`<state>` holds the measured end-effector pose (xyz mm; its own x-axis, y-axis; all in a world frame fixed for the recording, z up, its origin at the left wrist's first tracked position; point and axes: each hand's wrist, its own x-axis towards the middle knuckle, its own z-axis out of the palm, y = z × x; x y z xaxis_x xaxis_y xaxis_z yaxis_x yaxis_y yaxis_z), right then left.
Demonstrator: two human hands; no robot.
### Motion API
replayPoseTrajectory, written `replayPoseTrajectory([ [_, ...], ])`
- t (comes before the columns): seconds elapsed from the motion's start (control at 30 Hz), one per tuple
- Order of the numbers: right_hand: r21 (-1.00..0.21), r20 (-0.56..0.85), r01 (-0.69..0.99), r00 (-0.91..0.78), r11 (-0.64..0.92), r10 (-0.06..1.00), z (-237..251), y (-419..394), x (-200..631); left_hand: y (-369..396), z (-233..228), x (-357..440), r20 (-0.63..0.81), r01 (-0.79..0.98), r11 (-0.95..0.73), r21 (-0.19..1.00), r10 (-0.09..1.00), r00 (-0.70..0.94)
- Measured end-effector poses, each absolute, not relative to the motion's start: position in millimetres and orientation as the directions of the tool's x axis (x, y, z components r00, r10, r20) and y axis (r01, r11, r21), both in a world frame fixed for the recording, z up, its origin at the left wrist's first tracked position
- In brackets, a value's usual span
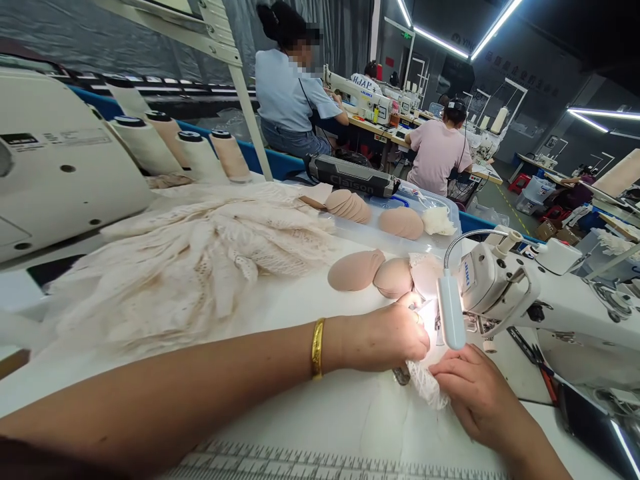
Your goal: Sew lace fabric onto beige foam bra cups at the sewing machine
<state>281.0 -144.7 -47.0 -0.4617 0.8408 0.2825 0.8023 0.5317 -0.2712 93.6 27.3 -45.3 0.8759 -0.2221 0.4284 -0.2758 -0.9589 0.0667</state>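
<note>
Beside the needle area of a sewing machine (pixel 495 280), a piece of white lace fabric (pixel 427 387) lies between my hands under a bright lamp (pixel 451 313). My left hand (pixel 393 337) is closed, fingers curled around the lace's upper end, a gold bangle on its wrist. A small dark metal object (pixel 401 375) shows beneath it, too hidden to name. From the right, my right hand (pixel 477 390) pinches the lace's edge, fingers together and thumb underneath. Beige bra cups (pixel 355 270) lie just beyond my left hand.
Cream lace fabric (pixel 215 260) is heaped at left, near thread cones (pixel 190 157) and another machine (pixel 60 160). Behind, a plastic tray (pixel 345 230) holds more cups. A ruler strip (pixel 300 460) runs along the front; scissors (pixel 543 370) and a phone (pixel 595 420) lie right. Several people sew beyond.
</note>
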Motion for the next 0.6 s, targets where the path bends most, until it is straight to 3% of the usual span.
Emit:
replayPoseTrajectory([
  [0.13,-0.247,0.308,0.817,-0.444,0.521,0.842,-49,-144,283,28,-45,94,0.383,-0.268,-0.959,0.096,-0.213,0.899],
  [0.3,-0.211,0.379,0.851,-0.383,0.482,0.842,-52,-140,287,29,-47,97,0.435,-0.259,-0.962,0.082,-0.199,0.878],
  [0.5,-0.144,0.372,0.936,-0.250,0.321,0.894,-62,-142,298,30,-61,102,0.553,-0.213,-0.914,0.346,0.015,0.833],
  [0.6,-0.114,0.372,0.972,-0.149,0.205,0.916,-68,-142,304,29,-69,106,0.578,-0.211,-0.935,0.284,-0.009,0.816],
])
